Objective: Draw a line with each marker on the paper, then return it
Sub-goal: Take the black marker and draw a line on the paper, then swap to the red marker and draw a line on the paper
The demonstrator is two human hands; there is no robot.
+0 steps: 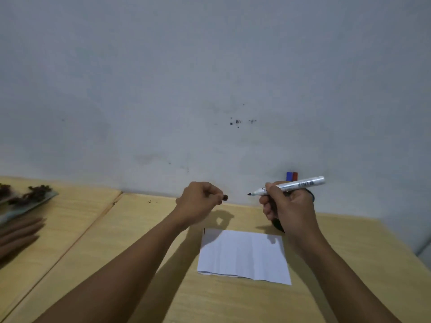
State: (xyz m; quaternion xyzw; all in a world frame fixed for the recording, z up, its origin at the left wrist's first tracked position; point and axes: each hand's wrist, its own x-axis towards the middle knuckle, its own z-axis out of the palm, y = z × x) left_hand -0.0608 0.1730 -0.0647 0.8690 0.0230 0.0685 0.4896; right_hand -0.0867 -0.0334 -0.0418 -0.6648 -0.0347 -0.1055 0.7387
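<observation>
Far left of both hands, well apart from them: blurred brown sticks and a tray with dark clumps on a second wooden surface; too blurred to identify; seam between that surface and the wooden table runs left of the left forearm.

Left hand raised above the table, fingers curled tight around a small dark cap; only the cap's end pokes out right of the fingertips; cap points toward the marker tip, a clear gap between them.

Below and between the two hands: white paper flat on the table, creased; shadows of the hands fall across its top edge; neither hand touches it.

Right hand raised, fist closed around a white marker; marker roughly level, dark tip sticking out left of the fingers, uncapped, in the air above the paper's far edge; barrel end with barcode sticks out right of the grip.

Just behind the right hand, against the grey wall: tops of a blue marker and a red marker; what holds them is mostly hidden by the hand.
</observation>
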